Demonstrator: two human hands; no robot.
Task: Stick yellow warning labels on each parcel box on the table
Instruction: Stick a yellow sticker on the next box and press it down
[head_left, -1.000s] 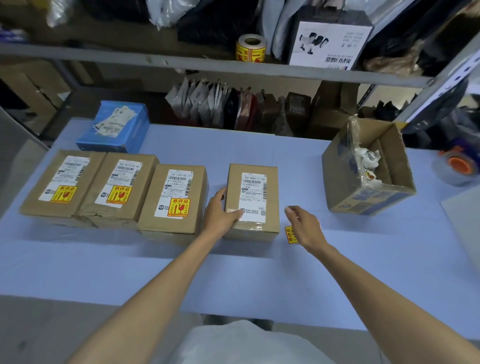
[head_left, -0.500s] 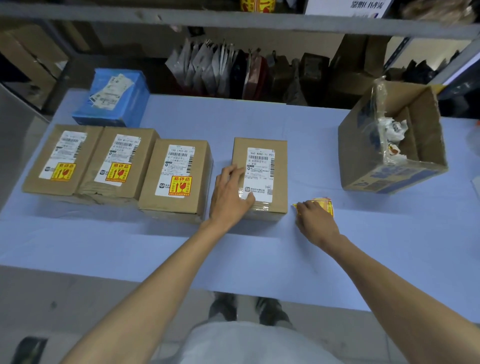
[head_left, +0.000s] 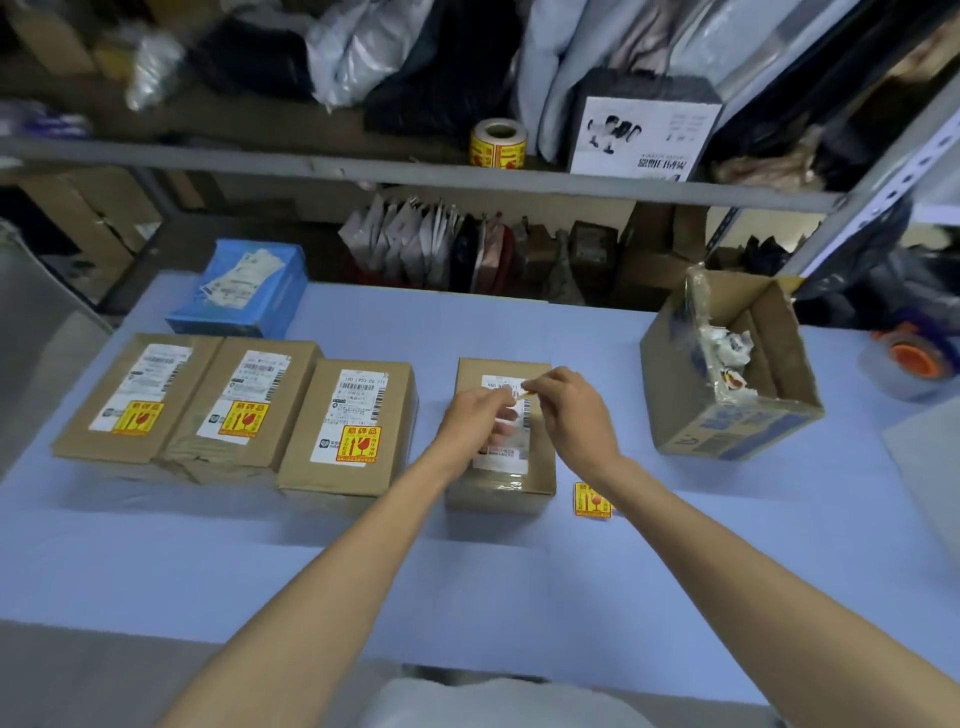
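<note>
Several brown parcel boxes stand in a row on the blue table (head_left: 519, 571). The three left boxes (head_left: 140, 395) (head_left: 244, 405) (head_left: 353, 421) each carry a yellow warning label. The fourth box (head_left: 501, 483) has only a white shipping label. Above it my left hand (head_left: 475, 418) and my right hand (head_left: 569, 410) meet, pinching a thin yellow label (head_left: 524, 396) seen edge-on between their fingertips. Another yellow label (head_left: 591, 500) lies flat on the table just right of that box.
An open cardboard box (head_left: 727, 431) with crumpled backing scraps stands at the right. A blue box (head_left: 244, 291) sits behind the row. A tape roll (head_left: 909, 358) lies far right. A roll of yellow labels (head_left: 497, 143) rests on the shelf above.
My right hand lifted a label from the table and rose over the fourth box. My left hand left the box's side and joined it. One label stays on the table.
</note>
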